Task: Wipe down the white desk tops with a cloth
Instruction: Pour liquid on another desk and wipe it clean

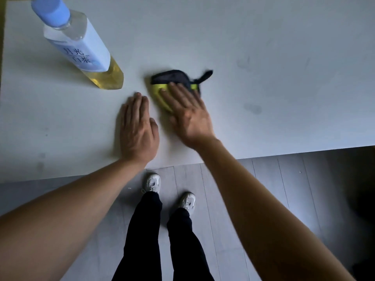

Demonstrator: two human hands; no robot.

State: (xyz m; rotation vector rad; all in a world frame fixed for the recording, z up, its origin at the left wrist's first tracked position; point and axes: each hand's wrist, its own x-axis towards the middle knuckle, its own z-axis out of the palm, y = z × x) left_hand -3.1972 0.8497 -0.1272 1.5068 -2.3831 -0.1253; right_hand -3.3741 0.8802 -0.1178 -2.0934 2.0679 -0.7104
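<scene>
**Cloth pressed flat on white desk**

Near the middle of the white desk (223, 37), a crumpled cloth (172, 78), dark grey on top with a yellow-green underside showing, lies beneath the right hand (188, 112). That hand's grip is apart: the fingers are straight and spread, pressing down on the near edge of the cloth, with a dark corner of fabric sticking out past them to the right. Just beside it, the left hand (138, 128) rests palm down on the bare surface, fingers straight and held together, touching nothing but the desk. Farther back to the left stands a clear plastic bottle (81, 47) with a pale blue cap and a light blue and white label, holding yellowish liquid that fills only its lower part. Faint smudges mark the surface to the right. Below the desk's near edge, black trousers (146, 240) and white sneakers (154, 182) stand on a grey plank floor (274, 179).
</scene>
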